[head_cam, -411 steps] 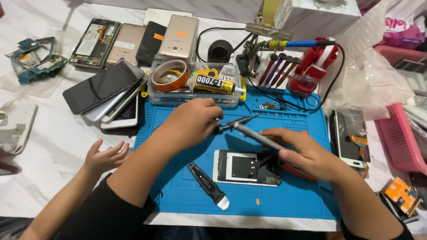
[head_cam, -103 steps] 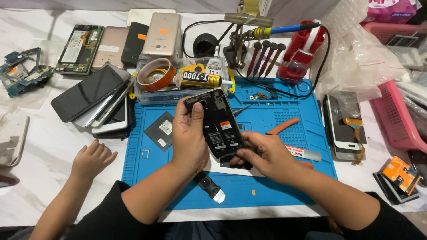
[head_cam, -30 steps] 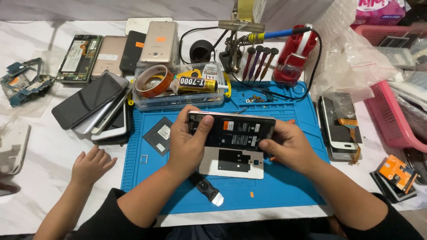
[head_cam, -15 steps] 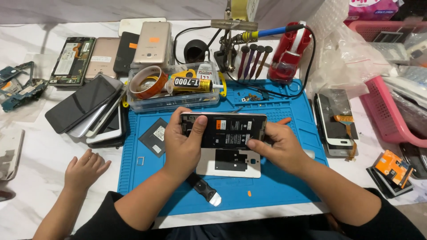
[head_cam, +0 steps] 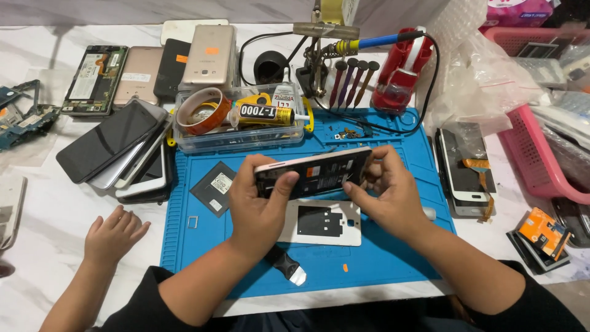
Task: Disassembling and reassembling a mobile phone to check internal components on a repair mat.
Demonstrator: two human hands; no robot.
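Far left of both working hands, a small hand of another person lies flat and spread on the white table, holding nothing. Above it sits a stack of phones.

The left hand grips the left end of an opened phone, thumb over its near edge and fingers wrapped behind. The phone is held up between the two hands, lying sideways and tilted toward the camera, just above the blue mat. Its back is off: dark internals, a battery with an orange mark, and a pale pinkish frame along the top edge show.

Under the hands lies a white back cover with a black panel inside, so the opening looks done; by the look of it, work inside the phone and closing it remain. Below the left wrist rests a pry tool. Left of that hand lies a black square part.

The right hand pinches the phone's right end, fingers closed on its edge. Beyond the hands stand a clear box with tape and glue. Right of the right hand lies a loose screen.
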